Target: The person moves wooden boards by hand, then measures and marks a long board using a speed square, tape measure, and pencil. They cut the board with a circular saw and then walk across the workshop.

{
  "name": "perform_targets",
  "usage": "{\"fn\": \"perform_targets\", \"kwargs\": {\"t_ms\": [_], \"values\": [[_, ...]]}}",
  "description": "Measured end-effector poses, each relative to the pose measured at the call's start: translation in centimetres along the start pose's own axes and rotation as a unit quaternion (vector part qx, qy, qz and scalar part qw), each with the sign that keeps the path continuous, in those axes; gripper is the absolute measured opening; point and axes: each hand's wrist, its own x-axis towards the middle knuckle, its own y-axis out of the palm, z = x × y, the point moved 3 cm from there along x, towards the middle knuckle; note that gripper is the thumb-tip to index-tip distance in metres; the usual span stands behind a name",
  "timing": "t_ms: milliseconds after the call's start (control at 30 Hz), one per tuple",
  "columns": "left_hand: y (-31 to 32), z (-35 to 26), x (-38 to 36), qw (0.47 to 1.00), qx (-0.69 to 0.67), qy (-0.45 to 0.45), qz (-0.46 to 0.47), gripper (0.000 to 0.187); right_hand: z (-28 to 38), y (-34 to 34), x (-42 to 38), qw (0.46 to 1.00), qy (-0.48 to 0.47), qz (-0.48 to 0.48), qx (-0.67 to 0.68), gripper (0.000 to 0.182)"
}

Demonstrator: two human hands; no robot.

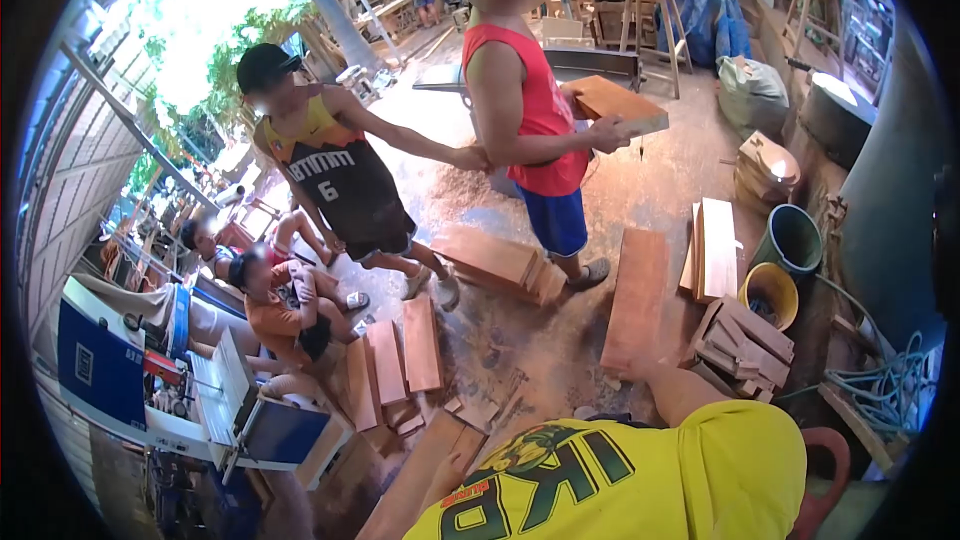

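My right hand [643, 370] is at the near end of a long reddish-brown wooden board [636, 290], closed on its edge; the fingers are partly hidden. At the lower left, my left hand [452, 472] lies against the side of another wooden board [430, 455]; its fingers are too small and blurred to make out. Short wood offcuts [468, 410] lie just beyond that board. My yellow shirt covers much of the bottom of the view.
A person in a red top holds a wooden panel [615, 105]; another in a black jersey touches that person's arm. Two people sit at left beside a blue-and-white machine [200, 390]. Stacked boards [490, 258], a wood scrap pile [740, 345], buckets [790, 238] and a coiled hose [880, 385] surround me.
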Motion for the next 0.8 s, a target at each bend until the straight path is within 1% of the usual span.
{"fn": "perform_targets", "kwargs": {"t_ms": [67,100,133,167,233,267,333,367,400,433,467,500,533,567,600,633,667,700,733,767,800], "values": [[0.4,-0.5,1.2,0.999,0.026,-0.004,0.044,0.038,-1.2,-0.2,-1.8,0.989,0.079,0.007,-0.127,0.044],[0.5,-1.0,1.6,0.997,0.036,0.003,0.062,0.039,-1.5,0.7,-3.1,0.975,0.118,0.017,-0.187,0.044],[0.5,-1.8,2.3,0.996,0.044,0.019,0.075,0.04,-2.2,0.1,-3.5,0.955,0.156,0.018,-0.25,0.044],[0.6,-2.5,2.8,0.993,0.056,0.037,0.096,0.042,-3.3,0.3,-3.6,0.954,0.159,0.017,-0.252,0.044],[1.1,-4.9,4.4,0.982,0.093,0.1,0.134,0.045,-7.4,1.5,-2.6,0.97,0.113,0.025,-0.214,0.043],[1.3,-6.3,5.4,0.973,0.112,0.141,0.146,0.046,-7.6,1.2,-2.6,0.968,0.11,0.026,-0.223,0.043],[1.4,-8.6,6.7,0.964,0.129,0.187,0.141,0.05,-6.3,0.0,-1.6,0.921,0.083,0.064,-0.375,0.04],[1.4,-9.5,7.0,0.967,0.128,0.182,0.127,0.052,-5.3,-0.6,-1.5,0.913,0.064,0.071,-0.396,0.04],[1.1,-11.7,6.4,0.981,0.102,0.129,0.104,0.051,-4.5,-1.8,-2.0,0.945,0.122,-0.007,-0.303,0.04],[0.9,-14.1,5.8,0.991,0.073,0.077,0.078,0.05,-3.8,-3.0,-2.2,0.96,0.177,-0.084,-0.2,0.041],[0.5,-15.3,5.2,0.997,0.039,-0.015,0.058,0.048,-4.4,-2.3,-1.3,0.96,0.162,-0.077,-0.216,0.041],[0.6,-15.5,5.2,0.998,0.026,-0.022,0.05,0.048,-7.4,-0.6,0.7,0.959,0.151,-0.114,-0.212,0.043],[0.6,-15.5,5.4,0.998,0.048,0.015,0.027,0.049,-6.9,-1.0,0.9,0.957,0.142,-0.151,-0.203,0.046],[0.6,-15.6,5.5,0.996,0.074,0.054,0.002,0.051,-6.8,-1.7,0.8,0.957,0.134,-0.148,-0.21,0.046],[0.8,-15.4,5.1,0.996,0.069,0.05,-0.003,0.051,-3.4,-3.7,-1.0,0.962,0.149,-0.138,-0.185,0.049],[0.9,-15.1,4.9,0.999,0.047,0.022,0.001,0.051,-0.1,-5.7,-2.2,0.965,0.164,-0.128,-0.158,0.052],[0.8,-14.5,4.4,1.0,0.028,-0.007,0.007,0.05,-0.3,-5.6,-1.5,0.966,0.159,-0.126,-0.159,0.052],[0.8,-13.5,3.8,1.0,0.028,-0.012,0.005,0.05,-1.4,-5.2,-0.7,0.971,0.199,-0.078,-0.105,0.055],[1.2,-11.9,3.4,0.999,0.011,0.026,0.027,0.049,-2.1,-4.9,-0.2,0.969,0.24,-0.03,-0.05,0.059],[1.3,-11.1,3.2,0.997,-0.005,0.067,0.05,0.049,-3.7,-4.3,1.1,0.969,0.24,-0.027,-0.049,0.059],[1.1,-11.1,2.4,0.997,-0.003,0.064,0.052,0.049,-3.7,-3.8,0.9,0.97,0.231,-0.038,-0.069,0.059]]}}
